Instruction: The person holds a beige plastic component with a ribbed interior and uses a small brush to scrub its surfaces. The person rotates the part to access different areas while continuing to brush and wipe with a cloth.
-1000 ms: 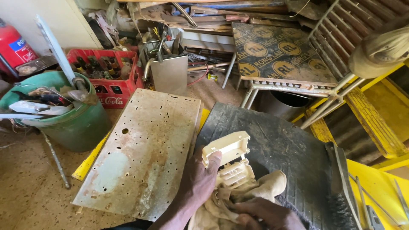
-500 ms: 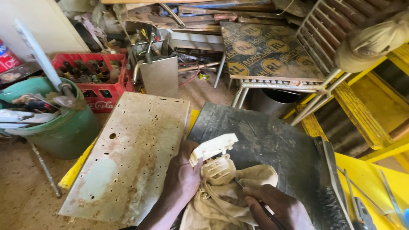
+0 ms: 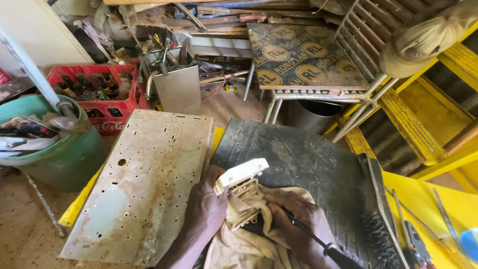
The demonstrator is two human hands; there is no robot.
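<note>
My left hand (image 3: 205, 211) grips a cream plastic part (image 3: 241, 185) with a flat top and ribbed body, held over a beige cloth (image 3: 245, 241) at the bottom centre. My right hand (image 3: 295, 223) is closed on a thin black-handled tool (image 3: 318, 242), its tip against the underside of the plastic part. Both hands work above a dark rubber mat (image 3: 303, 162). Part of the cream piece is hidden by the cloth and my fingers.
A rusty perforated metal plate (image 3: 142, 185) lies left of the hands. A green bucket (image 3: 59, 154) and a red bottle crate (image 3: 94, 97) stand at left. A metal-framed stool with a patterned board (image 3: 303, 60) is behind. A wire brush (image 3: 381, 234) lies at right on yellow boards.
The view shifted slightly. My right hand came up from the cloth with the black-handled tool and now meets the plastic part, which my left hand tilted toward it.
</note>
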